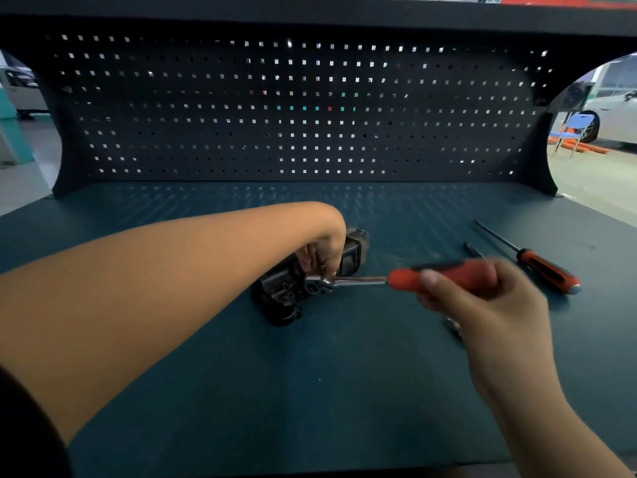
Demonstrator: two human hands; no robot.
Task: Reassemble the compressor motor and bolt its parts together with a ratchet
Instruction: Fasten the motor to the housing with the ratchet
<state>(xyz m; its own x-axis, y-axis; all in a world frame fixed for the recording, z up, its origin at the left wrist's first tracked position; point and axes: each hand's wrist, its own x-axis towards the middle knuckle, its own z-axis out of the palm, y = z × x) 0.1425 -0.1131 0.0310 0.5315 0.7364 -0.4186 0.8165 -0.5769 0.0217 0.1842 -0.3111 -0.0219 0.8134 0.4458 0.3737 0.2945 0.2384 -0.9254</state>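
Observation:
The dark compressor motor (281,298) lies on the blue-green workbench (310,391), near its middle. My left hand (322,251) reaches over it from the left and grips its top, fingers curled down by the ratchet head. The ratchet (348,281) has a chrome shaft and a red and black handle; its head sits on the motor's upper right side. My right hand (482,298) grips the red handle, which points right. The handle and right hand are blurred by motion.
A red-handled screwdriver (537,262) lies at the right of the bench, with a dark slim tool (472,250) beside it. A small metal piece (452,326) shows under my right hand. A black pegboard (293,108) backs the bench.

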